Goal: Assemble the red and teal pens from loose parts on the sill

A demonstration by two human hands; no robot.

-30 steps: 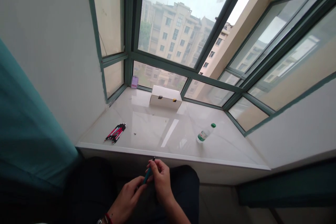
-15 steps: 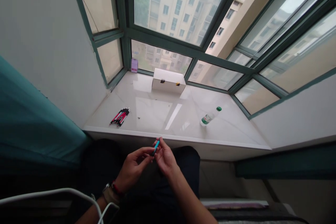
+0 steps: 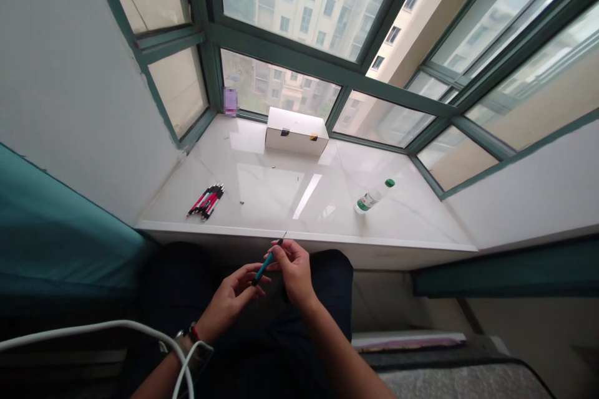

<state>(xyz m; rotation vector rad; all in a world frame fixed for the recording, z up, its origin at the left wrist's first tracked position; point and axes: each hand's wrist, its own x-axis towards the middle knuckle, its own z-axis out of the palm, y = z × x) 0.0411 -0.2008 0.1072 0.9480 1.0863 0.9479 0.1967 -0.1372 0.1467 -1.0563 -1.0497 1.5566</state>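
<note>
A slim blue pen (image 3: 264,267) with a black lower end slants between my hands, just below the sill's front edge. My right hand (image 3: 296,269) pinches its upper part between thumb and fingers. From that end a thin pointed piece sticks out. At the lower end, the thumb and fingers of my left hand (image 3: 234,292) close around the black part. Several red, white, black and blue pens (image 3: 206,201) lie in a bunch on the white sill (image 3: 262,221) to the left. Tiny dark bits (image 3: 242,202) are scattered on the sill.
A white box (image 3: 296,131) stands at the back against the window, with a small purple card (image 3: 230,101) to its left. On the right stands a clear bottle (image 3: 369,199) with a green cap. A white cable (image 3: 112,325) loops across the lower left.
My right hand has turned over, from palm up to gripping the pen from above. More of the blue barrel shows, and a thin point now shows at its upper end. The view has shifted slightly.
</note>
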